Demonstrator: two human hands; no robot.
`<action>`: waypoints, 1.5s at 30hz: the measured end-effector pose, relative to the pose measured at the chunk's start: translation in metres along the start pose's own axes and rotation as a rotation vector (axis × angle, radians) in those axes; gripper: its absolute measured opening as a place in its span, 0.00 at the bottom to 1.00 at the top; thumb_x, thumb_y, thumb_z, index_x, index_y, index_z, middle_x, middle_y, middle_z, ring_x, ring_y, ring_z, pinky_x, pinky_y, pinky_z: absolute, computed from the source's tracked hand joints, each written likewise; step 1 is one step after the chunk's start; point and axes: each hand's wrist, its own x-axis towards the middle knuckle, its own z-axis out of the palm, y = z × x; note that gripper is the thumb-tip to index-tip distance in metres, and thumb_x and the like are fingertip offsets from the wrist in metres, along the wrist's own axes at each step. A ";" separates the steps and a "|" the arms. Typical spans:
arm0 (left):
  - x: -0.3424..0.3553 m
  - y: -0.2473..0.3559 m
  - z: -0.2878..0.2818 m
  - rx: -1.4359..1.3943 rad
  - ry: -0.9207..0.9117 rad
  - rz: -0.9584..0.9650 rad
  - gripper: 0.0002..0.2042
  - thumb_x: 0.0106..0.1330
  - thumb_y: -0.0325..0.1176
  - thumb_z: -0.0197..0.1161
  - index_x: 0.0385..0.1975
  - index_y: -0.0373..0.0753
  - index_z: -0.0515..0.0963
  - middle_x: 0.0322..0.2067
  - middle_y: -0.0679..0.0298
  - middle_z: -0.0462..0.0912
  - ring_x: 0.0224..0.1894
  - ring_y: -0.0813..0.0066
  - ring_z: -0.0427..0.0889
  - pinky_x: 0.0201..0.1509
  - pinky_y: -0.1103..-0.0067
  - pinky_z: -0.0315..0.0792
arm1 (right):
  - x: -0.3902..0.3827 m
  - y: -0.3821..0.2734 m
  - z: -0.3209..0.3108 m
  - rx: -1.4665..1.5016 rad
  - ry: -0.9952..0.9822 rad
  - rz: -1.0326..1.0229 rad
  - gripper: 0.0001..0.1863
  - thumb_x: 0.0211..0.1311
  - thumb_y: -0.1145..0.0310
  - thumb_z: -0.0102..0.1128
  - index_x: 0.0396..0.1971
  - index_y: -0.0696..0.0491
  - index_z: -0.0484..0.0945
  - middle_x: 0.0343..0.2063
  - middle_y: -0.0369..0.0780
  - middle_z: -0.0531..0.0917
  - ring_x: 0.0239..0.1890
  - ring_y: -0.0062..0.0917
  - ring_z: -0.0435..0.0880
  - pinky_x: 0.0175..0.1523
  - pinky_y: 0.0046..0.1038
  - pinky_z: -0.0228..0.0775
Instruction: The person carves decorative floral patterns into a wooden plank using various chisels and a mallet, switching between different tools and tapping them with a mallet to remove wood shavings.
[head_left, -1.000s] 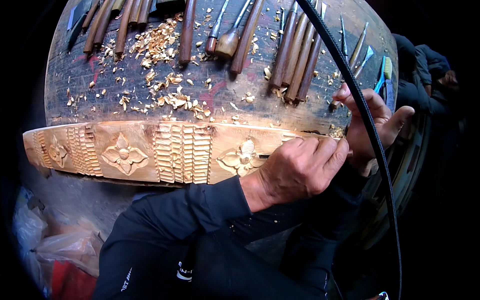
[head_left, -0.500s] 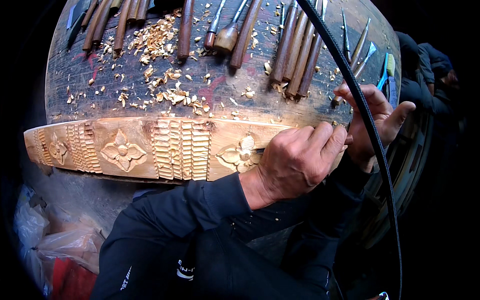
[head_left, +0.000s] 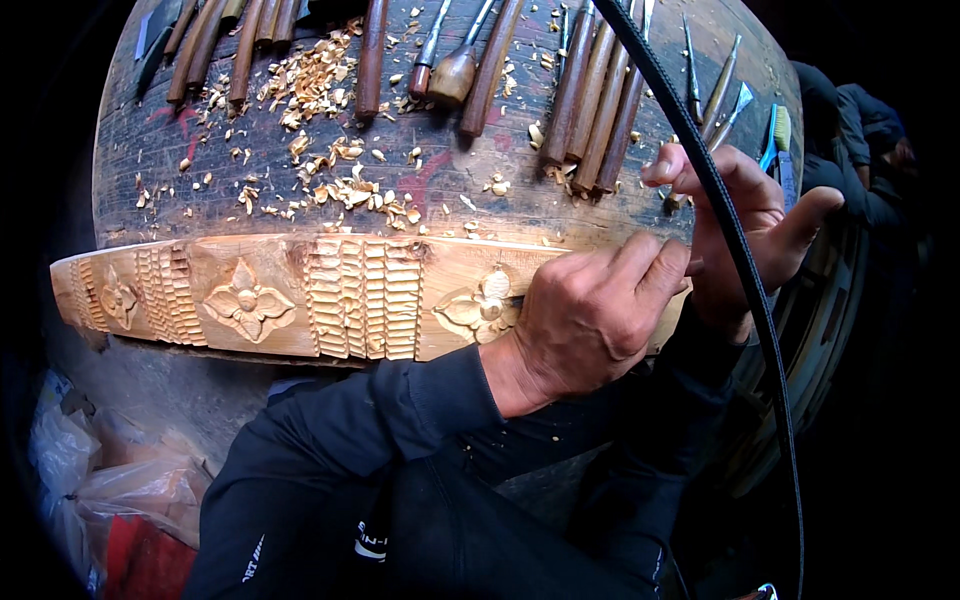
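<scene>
A long, pale wooden board [head_left: 215,330] with carved flowers and rows of stepped notches lies along the near edge of the bench. My left hand [head_left: 590,325] is closed around a carving chisel [head_left: 515,301], resting over the board's right part. The chisel's dark blade meets the right side of a carved flower [head_left: 487,305]; most of its handle is hidden in my fist. Just right of the handle's end, my right hand [head_left: 750,230] is raised, palm showing, fingers apart and nothing in it. A black cord crosses in front of it.
Several wood-handled chisels [head_left: 485,85] lie across the far side of the round dark bench [head_left: 300,225]. Wood shavings [head_left: 315,80] are scattered there. A brush [head_left: 779,130] lies at the right edge. Plastic bags [head_left: 130,480] sit lower left; another person [head_left: 865,130] is far right.
My right hand has lifted slightly up and to the right, away from the chisel's handle end. My left hand and the chisel have barely shifted.
</scene>
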 end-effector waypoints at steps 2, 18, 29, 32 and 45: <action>0.001 0.000 -0.001 0.008 0.013 -0.007 0.12 0.66 0.31 0.70 0.48 0.37 0.85 0.27 0.62 0.77 0.26 0.63 0.84 0.28 0.70 0.77 | 0.009 -0.004 0.006 -0.035 -0.102 -0.018 0.69 0.67 0.16 0.01 0.32 0.61 0.89 0.36 0.51 0.92 0.41 0.40 0.93 0.62 0.42 0.83; -0.003 -0.004 0.002 0.005 0.014 -0.087 0.15 0.65 0.33 0.68 0.50 0.38 0.83 0.30 0.60 0.77 0.27 0.59 0.86 0.30 0.66 0.79 | 0.016 -0.002 0.029 -0.268 -0.209 0.155 0.69 0.61 0.10 0.05 0.26 0.57 0.87 0.30 0.46 0.90 0.37 0.39 0.93 0.56 0.47 0.85; -0.014 0.000 0.011 0.137 0.063 0.330 0.14 0.64 0.29 0.69 0.48 0.32 0.87 0.23 0.66 0.75 0.22 0.72 0.81 0.24 0.75 0.73 | -0.020 -0.003 -0.001 0.140 -0.148 -0.134 0.65 0.67 0.14 0.07 0.26 0.60 0.85 0.30 0.51 0.91 0.29 0.37 0.90 0.49 0.41 0.86; -0.010 0.003 0.011 0.116 -0.021 0.284 0.13 0.62 0.29 0.69 0.46 0.32 0.86 0.24 0.65 0.76 0.23 0.72 0.81 0.25 0.75 0.75 | -0.025 -0.003 -0.012 0.036 -0.046 -0.093 0.65 0.68 0.15 0.06 0.26 0.60 0.86 0.31 0.51 0.91 0.32 0.37 0.91 0.49 0.40 0.85; -0.004 0.004 0.008 0.088 0.041 0.144 0.08 0.64 0.31 0.69 0.40 0.39 0.85 0.24 0.65 0.75 0.23 0.70 0.82 0.24 0.73 0.73 | -0.018 0.003 -0.003 -0.030 -0.143 -0.068 0.67 0.67 0.15 0.03 0.28 0.60 0.86 0.32 0.50 0.91 0.35 0.39 0.90 0.53 0.43 0.83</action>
